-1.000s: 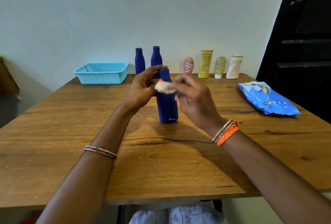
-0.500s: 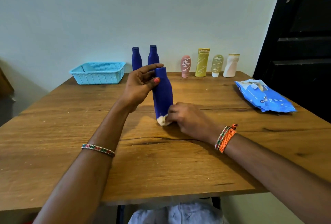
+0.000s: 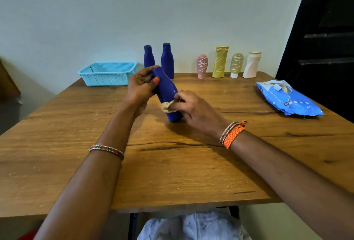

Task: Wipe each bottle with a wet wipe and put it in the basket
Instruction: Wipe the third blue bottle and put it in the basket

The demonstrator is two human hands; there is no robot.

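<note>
the blue bottle (image 3: 166, 94) had tipped left on the table (image 3: 172, 172). the left hand (image 3: 140, 88) held its top; the right hand (image 3: 197, 109), pinching the wipe (image 3: 167, 106), had moved up. wiping went on; the basket (image 3: 107, 74) waited.

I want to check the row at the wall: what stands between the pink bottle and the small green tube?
In the head view, one tall yellow tube stands upright between the pink bottle and the small green tube, apart from both.
</note>
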